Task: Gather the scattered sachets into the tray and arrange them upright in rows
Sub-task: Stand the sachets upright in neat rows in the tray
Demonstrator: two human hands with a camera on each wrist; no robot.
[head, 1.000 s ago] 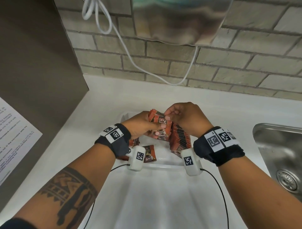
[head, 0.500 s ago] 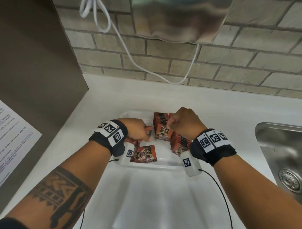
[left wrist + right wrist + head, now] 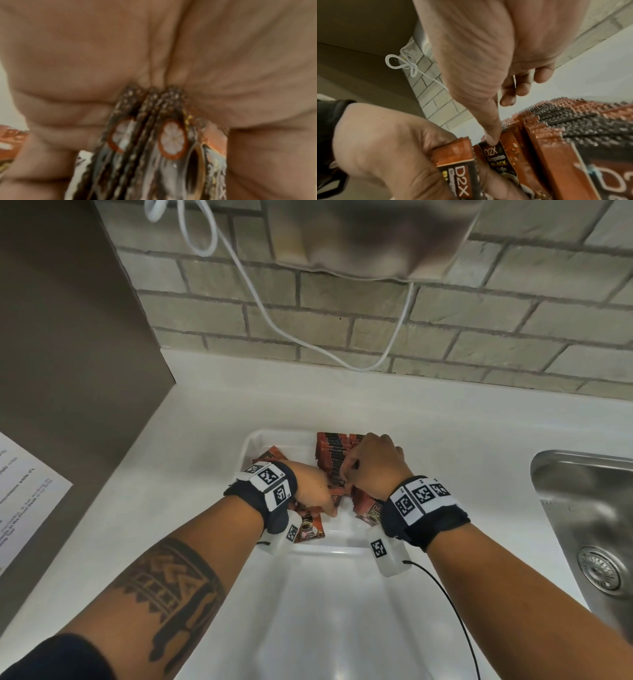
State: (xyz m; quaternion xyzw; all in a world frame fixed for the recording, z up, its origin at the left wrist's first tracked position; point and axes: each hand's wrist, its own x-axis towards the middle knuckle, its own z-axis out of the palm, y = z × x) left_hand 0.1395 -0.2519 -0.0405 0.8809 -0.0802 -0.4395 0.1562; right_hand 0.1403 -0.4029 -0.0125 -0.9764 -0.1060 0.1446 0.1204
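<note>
Gripping: left hand [image 3: 313, 491] curls round a small bunch of D2X coffee sachets [image 3: 458, 162], edges pressed into the palm in the left wrist view.
Right hand [image 3: 371, 463]: fingers curled; its thumb presses the top of an upright sachet [image 3: 498, 155] at the front of the row.
Row of sachets [image 3: 334, 453]: standing on edge, packed together in the right part of the white tray [image 3: 251, 441].
Loose sachets: one flat [image 3: 310, 530] by the left wrist, another [image 3: 272, 455] near the far left corner, both inside the tray.
Tray: on the white counter [image 3: 191, 460], left of the steel sink [image 3: 589, 508].
</note>
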